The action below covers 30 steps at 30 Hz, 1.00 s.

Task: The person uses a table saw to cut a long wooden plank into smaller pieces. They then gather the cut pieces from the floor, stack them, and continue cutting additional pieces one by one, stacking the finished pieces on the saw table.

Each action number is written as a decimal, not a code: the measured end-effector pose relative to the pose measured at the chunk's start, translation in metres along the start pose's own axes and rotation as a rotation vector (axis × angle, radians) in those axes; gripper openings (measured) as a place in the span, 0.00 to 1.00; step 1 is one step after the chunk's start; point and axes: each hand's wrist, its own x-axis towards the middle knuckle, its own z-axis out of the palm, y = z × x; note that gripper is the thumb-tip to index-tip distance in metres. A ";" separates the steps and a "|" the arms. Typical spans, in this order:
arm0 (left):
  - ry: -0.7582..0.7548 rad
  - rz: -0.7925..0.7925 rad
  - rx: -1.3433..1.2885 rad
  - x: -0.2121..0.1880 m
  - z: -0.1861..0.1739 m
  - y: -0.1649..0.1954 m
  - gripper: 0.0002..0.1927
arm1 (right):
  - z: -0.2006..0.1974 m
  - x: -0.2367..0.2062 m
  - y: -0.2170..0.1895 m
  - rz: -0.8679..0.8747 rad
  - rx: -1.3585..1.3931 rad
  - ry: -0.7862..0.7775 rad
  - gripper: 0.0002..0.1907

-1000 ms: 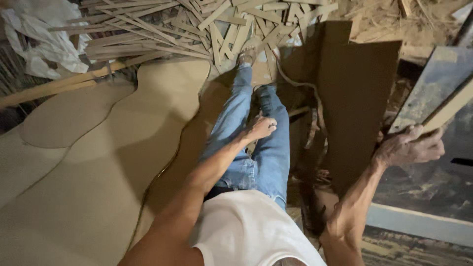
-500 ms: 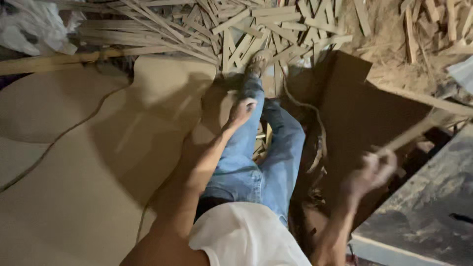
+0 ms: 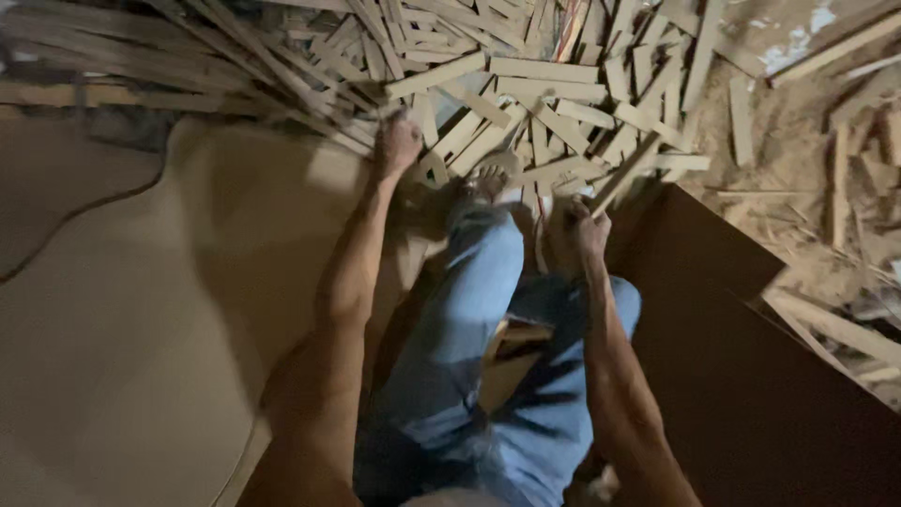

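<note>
Reaching into a heap of pale flat wooden offcut strips (image 3: 526, 103), the left hand (image 3: 398, 143) is closing on them; the right hand (image 3: 584, 230) is gripping one narrow wooden strip (image 3: 627, 174) above blue-jeaned legs (image 3: 488, 310)

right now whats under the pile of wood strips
The pile of wood strips lies on sawdust-strewn floor and overlaps the tan board; what is beneath its middle is covered.

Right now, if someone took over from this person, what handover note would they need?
Left hand: reaching into the pile of wood strips, at its edge; grip unclear.
Right hand: closed on one wood strip that angles up toward the pile.
The person sits with legs stretched over the tan board; a dark brown board lies on the right.
Done: one strip in hand. Left: the rest lie loose in the pile.
</note>
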 end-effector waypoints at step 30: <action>0.764 0.106 -0.539 0.041 0.221 -0.132 0.37 | 0.025 0.157 0.194 -0.151 0.282 -0.141 0.06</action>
